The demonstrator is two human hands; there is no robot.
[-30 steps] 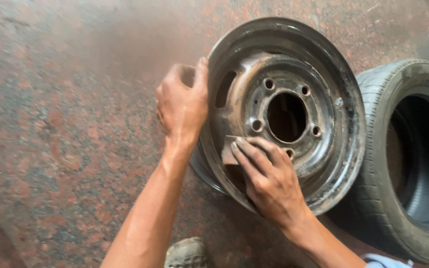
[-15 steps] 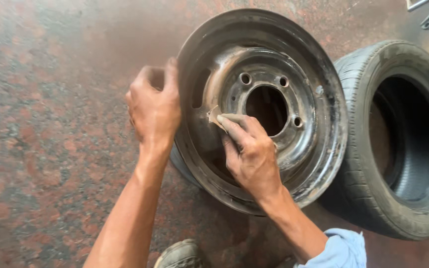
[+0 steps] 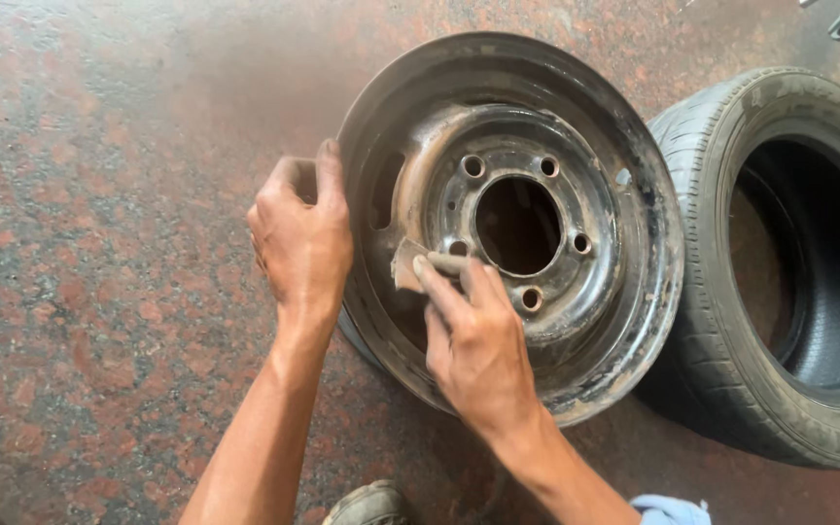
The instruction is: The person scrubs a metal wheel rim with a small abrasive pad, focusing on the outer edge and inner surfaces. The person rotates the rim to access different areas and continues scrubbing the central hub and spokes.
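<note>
Hands (image 3: 301, 238) (image 3: 473, 340), one rim (image 3: 634, 243), one tyre (image 3: 731, 321)

Tyre repair workshop, bare steel wheel rim (image 3: 576, 321), loose tyre (image 3: 712, 321), stained speckled stone floor (image 3: 99, 292)

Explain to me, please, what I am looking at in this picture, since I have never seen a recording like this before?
This is one view from a camera worn on a person's head, looking down at their own two bare hands; there is no machine. On a reddish speckled stone floor a bare steel wheel rim, dark and rusty, stands tilted on its edge. The left hand grips the rim's outer edge and steadies it. The right hand presses a small worn piece of sandpaper against the rim's inner face, beside the centre hole and the ring of bolt holes. To the right, a black tyre with no wheel in it lies on the floor against the rim. The toe of a shoe shows at the bottom edge.
</note>
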